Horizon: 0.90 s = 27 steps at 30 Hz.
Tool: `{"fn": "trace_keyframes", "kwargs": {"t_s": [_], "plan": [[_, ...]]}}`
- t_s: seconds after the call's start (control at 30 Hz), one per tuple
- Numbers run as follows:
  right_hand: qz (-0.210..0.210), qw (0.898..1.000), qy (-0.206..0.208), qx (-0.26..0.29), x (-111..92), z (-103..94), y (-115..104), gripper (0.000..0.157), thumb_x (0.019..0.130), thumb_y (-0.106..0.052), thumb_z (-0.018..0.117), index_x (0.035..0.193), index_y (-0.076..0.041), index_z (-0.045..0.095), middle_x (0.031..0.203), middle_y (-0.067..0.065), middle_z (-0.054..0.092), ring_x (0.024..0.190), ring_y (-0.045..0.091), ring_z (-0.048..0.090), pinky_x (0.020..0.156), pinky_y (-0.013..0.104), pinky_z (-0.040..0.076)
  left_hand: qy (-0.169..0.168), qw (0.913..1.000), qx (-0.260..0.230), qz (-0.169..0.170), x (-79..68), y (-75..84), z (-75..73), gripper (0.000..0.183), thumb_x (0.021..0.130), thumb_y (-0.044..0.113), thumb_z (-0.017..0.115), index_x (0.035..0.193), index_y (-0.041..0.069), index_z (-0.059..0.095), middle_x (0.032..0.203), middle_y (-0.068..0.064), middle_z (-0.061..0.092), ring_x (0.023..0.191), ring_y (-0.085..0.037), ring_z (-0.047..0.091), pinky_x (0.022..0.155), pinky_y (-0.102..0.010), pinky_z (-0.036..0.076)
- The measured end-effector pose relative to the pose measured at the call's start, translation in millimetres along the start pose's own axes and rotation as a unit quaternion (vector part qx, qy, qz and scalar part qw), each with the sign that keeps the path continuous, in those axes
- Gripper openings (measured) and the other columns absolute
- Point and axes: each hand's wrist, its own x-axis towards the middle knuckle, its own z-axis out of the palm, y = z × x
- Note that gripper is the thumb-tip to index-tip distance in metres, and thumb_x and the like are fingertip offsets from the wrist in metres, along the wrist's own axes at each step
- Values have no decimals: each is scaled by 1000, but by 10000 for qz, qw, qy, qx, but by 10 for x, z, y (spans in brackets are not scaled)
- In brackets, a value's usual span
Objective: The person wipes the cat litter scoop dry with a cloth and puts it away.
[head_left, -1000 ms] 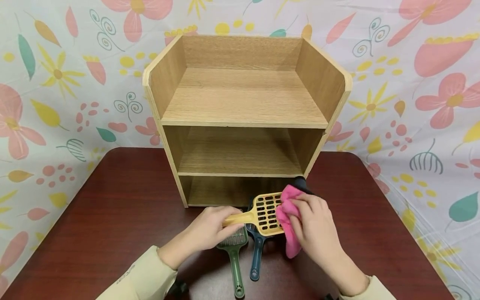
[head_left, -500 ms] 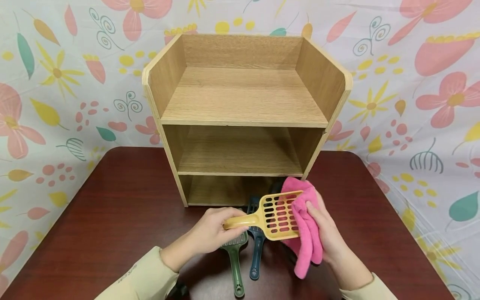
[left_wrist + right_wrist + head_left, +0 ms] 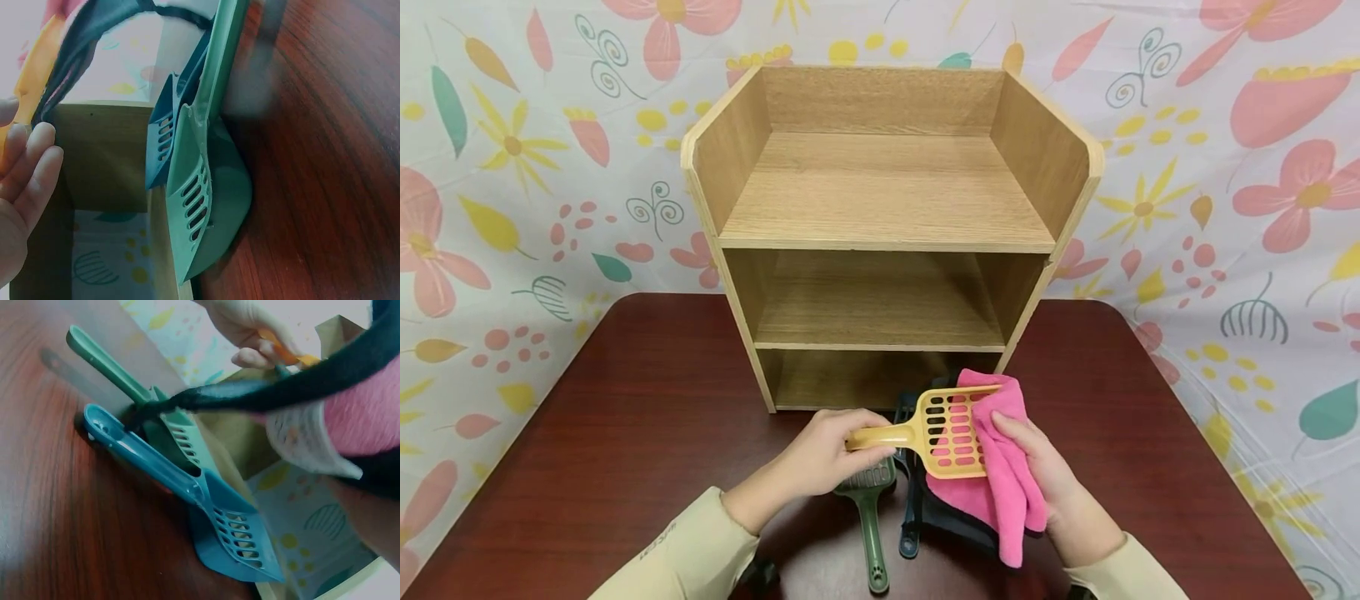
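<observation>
My left hand (image 3: 823, 454) grips the handle of a yellow slotted litter scoop (image 3: 919, 435), its head pointing right. A pink cloth (image 3: 1011, 475) with a dark edge lies over and behind the scoop's right end. My right hand (image 3: 1056, 487) holds this cloth against the scoop head, thumb in front and most fingers hidden. Below lie a green litter scoop (image 3: 870, 533) and a blue litter scoop (image 3: 911, 533), the latter partly covered by the cloth. A white label (image 3: 303, 437) on the cloth shows in the right wrist view.
A wooden shelf unit (image 3: 887, 192) with three levels stands behind the hands. The dark red-brown table (image 3: 625, 433) stretches to both sides. A floral-patterned sheet (image 3: 512, 225) hangs behind everything.
The right hand has shifted from wiping with the bunched cloth at the scoop's right edge to wrapping it around that end. The cloth now hangs spread out lower behind the scoop.
</observation>
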Motion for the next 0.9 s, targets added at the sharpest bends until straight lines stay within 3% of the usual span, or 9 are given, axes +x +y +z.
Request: {"fn": "trace_keyframes", "kwargs": {"t_s": [0.1,0.27,0.43,0.7,0.77,0.8,0.83,0.9], "plan": [[-547,9896,846,-1030,46,18,31,34,103,-13,31,135,-14,43,125,2,59,111,12,60,94,28,49,-10,10000,42,-46,11,-8,10,17,85,17,70,100,11,67,80,3,67,63,2,49,58,-11,44],[-1004,9471,2259,-2047,105,67,73,42,99,-15,47,141,-12,39,130,1,54,108,7,59,89,25,51,-30,9998,111,-135,36,-4,32,16,86,19,69,101,11,67,82,3,68,63,1,50,58,-10,45],[-1514,9084,3179,-2254,144,140,121,42,96,-15,54,136,-8,45,134,-1,54,107,4,58,88,18,50,41,9997,230,-104,43,-10,53,16,86,18,69,100,11,67,80,2,67,61,2,48,57,-10,43],[-2580,8631,3999,-1690,176,236,161,32,93,-12,58,123,0,54,128,1,59,108,10,60,88,19,50,116,9993,175,-296,19,35,91,17,86,20,69,100,10,67,76,3,63,60,2,45,54,-10,41],[-2687,8616,3990,-1619,176,238,141,32,94,-12,57,124,0,53,129,2,58,111,10,59,90,18,49,148,9993,142,-304,8,32,104,17,87,21,69,101,10,67,75,3,63,59,3,44,53,-9,41],[-2656,8674,3885,-1618,166,235,128,33,95,-13,56,125,-1,52,131,1,57,112,10,57,91,17,48,176,9994,123,-282,5,28,107,17,87,20,69,101,11,68,74,3,63,59,3,44,53,-9,40],[-2540,8777,3713,-1649,151,229,111,34,96,-15,53,128,-4,49,132,-1,56,113,9,56,92,18,48,205,9994,94,-248,4,22,108,17,86,20,69,101,10,68,74,3,63,59,3,44,52,-9,40],[-2174,9094,3141,-1645,102,208,79,33,99,-18,47,131,-10,46,126,-3,58,109,7,58,89,20,50,274,9995,41,-161,8,10,102,17,85,18,70,100,10,68,74,3,63,58,4,43,51,-8,40]]}}
